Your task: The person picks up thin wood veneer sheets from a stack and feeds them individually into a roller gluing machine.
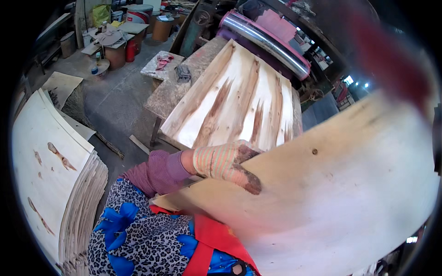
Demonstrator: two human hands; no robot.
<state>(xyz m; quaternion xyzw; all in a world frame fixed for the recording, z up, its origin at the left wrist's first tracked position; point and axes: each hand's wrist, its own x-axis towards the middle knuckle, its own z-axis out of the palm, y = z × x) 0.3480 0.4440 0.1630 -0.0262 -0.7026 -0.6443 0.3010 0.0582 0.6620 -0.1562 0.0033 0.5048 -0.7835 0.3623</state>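
Note:
My left hand (225, 165), in a striped work glove with dark-stained fingertips, is closed on the edge of a large thin wood veneer sheet (313, 202). Its thumb lies over the top face; the fingers beneath are partly hidden. The sheet slants across my front to the right, pale with a small knot. At its upper right corner is a dark red blur (396, 60), perhaps my right hand; its fingers are smeared. Beyond my left hand, another veneer sheet (241, 99) with brown streaks and white patches lies on a bench, its far end at a shiny metal roller (267, 43).
A tall stack of veneer sheets (50, 179) stands at my left. Beside the bench is a small table (161, 64) with a pink cloth. Farther back are drums (162, 30) and a red cylinder (130, 50). Pink sheets (276, 25) lie behind the roller.

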